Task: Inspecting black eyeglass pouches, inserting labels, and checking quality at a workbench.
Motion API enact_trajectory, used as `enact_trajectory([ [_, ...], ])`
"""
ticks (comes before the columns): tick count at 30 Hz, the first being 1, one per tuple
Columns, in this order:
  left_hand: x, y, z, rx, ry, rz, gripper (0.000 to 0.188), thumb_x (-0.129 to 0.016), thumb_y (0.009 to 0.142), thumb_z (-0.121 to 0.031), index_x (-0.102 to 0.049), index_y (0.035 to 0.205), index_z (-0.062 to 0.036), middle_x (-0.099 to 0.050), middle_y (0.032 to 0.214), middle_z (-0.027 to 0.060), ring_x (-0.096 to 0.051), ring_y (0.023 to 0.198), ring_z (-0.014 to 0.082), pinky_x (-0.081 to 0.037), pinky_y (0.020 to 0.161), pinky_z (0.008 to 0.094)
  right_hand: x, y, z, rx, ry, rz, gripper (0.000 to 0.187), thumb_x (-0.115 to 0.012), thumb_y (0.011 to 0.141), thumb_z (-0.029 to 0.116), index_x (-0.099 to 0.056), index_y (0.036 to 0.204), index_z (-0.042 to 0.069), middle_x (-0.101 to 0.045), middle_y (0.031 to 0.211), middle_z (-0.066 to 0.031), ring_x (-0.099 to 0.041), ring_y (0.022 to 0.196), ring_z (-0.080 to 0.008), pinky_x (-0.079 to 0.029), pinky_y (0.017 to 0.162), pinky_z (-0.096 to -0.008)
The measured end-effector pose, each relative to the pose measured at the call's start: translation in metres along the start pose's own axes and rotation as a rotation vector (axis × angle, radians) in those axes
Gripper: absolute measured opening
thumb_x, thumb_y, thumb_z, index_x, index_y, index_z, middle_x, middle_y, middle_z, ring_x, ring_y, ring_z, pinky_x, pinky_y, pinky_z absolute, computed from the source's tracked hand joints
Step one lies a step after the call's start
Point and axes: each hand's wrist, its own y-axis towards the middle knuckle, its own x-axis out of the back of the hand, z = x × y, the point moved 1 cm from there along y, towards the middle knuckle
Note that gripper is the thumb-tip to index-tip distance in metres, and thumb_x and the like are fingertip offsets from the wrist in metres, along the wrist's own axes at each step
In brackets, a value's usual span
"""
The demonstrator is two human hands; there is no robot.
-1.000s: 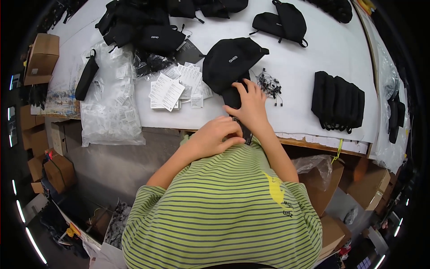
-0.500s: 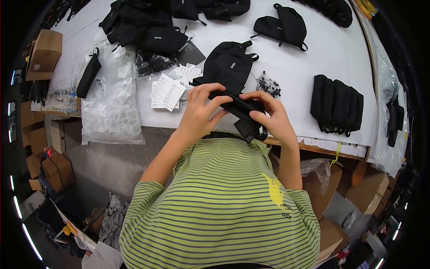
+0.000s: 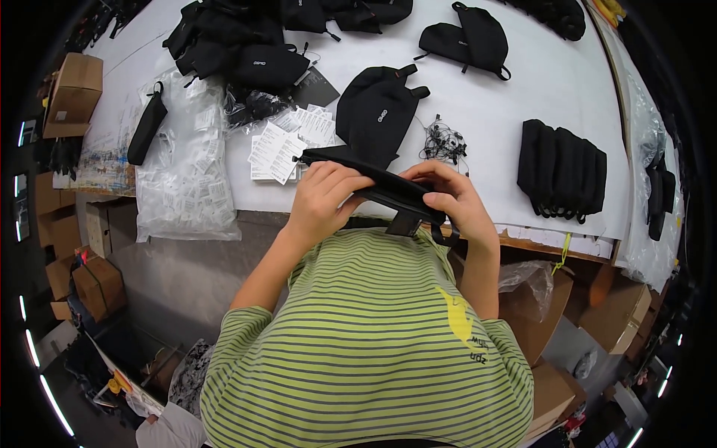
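Note:
Close to my body, above the table's front edge, I hold a slim black zippered pouch (image 3: 385, 181) tilted down to the right. My left hand (image 3: 326, 196) is closed around its left part. Its right part is gripped by my right hand (image 3: 452, 197), thumb on the near side, fingers over the far side. A dark tag (image 3: 404, 222) and a loop hang from the right end. Just beyond lies a flat black pouch (image 3: 379, 108) with a loop. White printed cards (image 3: 276, 153) are piled left of it, and a tangle of black cords (image 3: 444, 142) lies to its right.
A heap of black pouches (image 3: 231, 52) covers the far left, with two more pouches (image 3: 467, 41) at the far right. Several pouches stand in a row (image 3: 562, 170) on the right. A clear plastic bag (image 3: 183, 179) with white packets hangs over the front edge.
The held pouch now lies longer and flatter between my hands, its opening facing up. My left hand has shifted slightly left and down, its fingers now wrapped closer.

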Motion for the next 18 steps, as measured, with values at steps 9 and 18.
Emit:
enact_trajectory([
  [9, 0.017, -0.002, -0.005, 0.037, -0.008, -0.091, 0.029, -0.072, 0.057, 0.004, -0.065, 0.084, -0.0048, -0.063, 0.078, 0.0038, -0.058, 0.073, 0.0202, -0.040, 0.065, 0.0308, -0.002, -0.001, -0.009, 0.062, 0.205, -0.085, 0.046, -0.067, 0.083, 0.029, -0.057, 0.118, 0.001, -0.060, 0.115, -0.0099, -0.054, 0.109, -0.0171, -0.040, 0.095, -0.0303],
  [18, 0.025, -0.019, 0.011, 0.551, -0.121, -0.045, 0.017, -0.070, 0.075, -0.006, -0.061, 0.088, -0.0003, -0.064, 0.080, 0.0102, -0.060, 0.074, 0.0237, -0.046, 0.071, 0.0300, 0.018, -0.010, -0.022, 0.009, -0.004, -0.077, 0.044, -0.067, 0.081, 0.013, -0.052, 0.122, 0.003, -0.055, 0.079, 0.0041, -0.043, 0.063, -0.0025, -0.038, 0.060, -0.0180],
])
